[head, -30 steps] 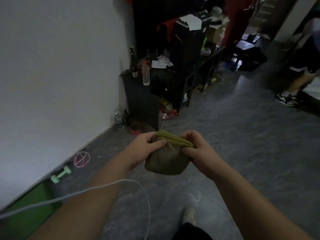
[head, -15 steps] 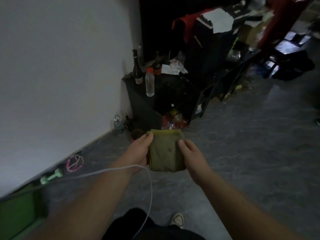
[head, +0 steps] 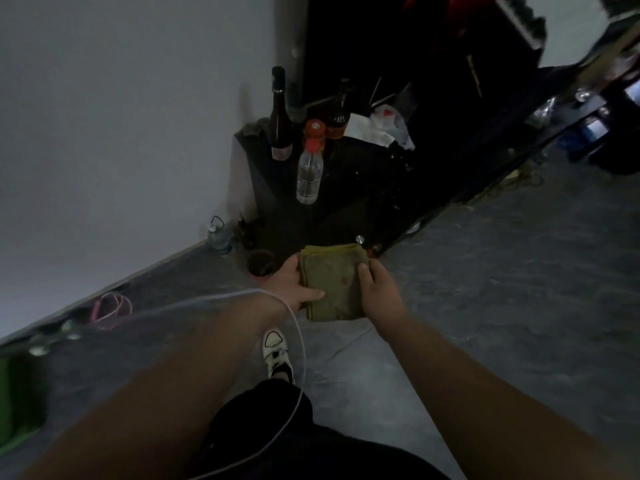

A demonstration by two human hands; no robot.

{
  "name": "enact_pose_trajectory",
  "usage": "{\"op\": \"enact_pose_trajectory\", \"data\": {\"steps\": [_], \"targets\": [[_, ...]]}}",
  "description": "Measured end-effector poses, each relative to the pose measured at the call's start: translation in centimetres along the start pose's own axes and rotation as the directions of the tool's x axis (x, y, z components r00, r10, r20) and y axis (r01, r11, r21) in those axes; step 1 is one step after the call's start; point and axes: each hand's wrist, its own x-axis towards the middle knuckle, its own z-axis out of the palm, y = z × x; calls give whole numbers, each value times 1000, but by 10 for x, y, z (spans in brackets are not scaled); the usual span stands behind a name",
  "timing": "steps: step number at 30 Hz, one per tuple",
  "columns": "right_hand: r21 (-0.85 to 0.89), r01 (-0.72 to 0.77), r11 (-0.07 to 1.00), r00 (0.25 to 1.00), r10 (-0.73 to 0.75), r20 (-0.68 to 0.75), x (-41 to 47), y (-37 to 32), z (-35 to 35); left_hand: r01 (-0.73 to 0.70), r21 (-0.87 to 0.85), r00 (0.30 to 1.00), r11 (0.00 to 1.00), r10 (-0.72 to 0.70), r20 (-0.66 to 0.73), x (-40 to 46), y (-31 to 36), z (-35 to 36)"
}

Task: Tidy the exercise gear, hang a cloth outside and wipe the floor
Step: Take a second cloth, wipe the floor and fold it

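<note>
both hands (head: pixel 379 292) gripping folded square olive cloth (head: pixel 332 282), soft, stained

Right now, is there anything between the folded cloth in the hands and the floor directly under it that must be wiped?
Nothing visible does. The left hand and right hand hold the folded olive cloth above bare grey floor. The pink skipping rope lies off to the left by the wall, and the black cabinet stands beyond it.
</note>
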Motion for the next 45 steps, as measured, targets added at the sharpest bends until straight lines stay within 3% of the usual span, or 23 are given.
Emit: {"op": "enact_pose_trajectory", "data": {"steps": [3, 6, 9, 13, 16, 23, 25, 27, 30, 33, 40, 45], "targets": [[-52, -95, 994, 989, 100, 109, 69, -10, 6, -9, 90, 1000, 996, 6, 30, 56, 17, -18], [70, -226, 972, 950, 203, 238, 134, -13, 11, 33, 59, 999, 998, -33, -12, 104, 23, -34], [16, -265, 964, 926, 250, 284, 183, 2, 16, 32, 38, 997, 999, -30, -68, 141, 15, -38], [-210, -122, 970, 937, 183, 299, 226, 27, 22, -34, 177, 984, 984, 63, -166, 181, -5, -29], [-336, 16, 942, 949, 91, 301, 250, 45, 22, 7, 219, 955, 976, 59, -290, 198, -25, -14], [-390, 332, 859, 897, -160, 412, 267, 74, 5, 110, 440, 861, 891, 135, -490, 202, -48, 24], [-453, 434, 779, 873, -240, 425, 269, 74, -2, 190, 560, 837, 806, 165, -522, 197, -50, 31], [-551, 566, 613, 816, -326, 476, 271, 73, -6, 270, 719, 811, 640, 252, -528, 195, -55, 33], [-574, 741, 347, 671, -404, 622, 272, 73, -2, 201, 869, 806, 452, 429, -409, 202, -58, 36], [-565, 809, 161, 582, -352, 733, 278, 86, 11, 181, 934, 814, 308, 486, -318, 217, -63, 38], [-572, 820, 31, 564, -218, 797, 293, 98, 21, 268, 938, 853, 219, 400, -336, 229, -92, 31], [-561, 825, 69, 565, -78, 822, 290, 70, 17, 291, 908, 905, 300, 222, -363, 221, -65, 31]]}}
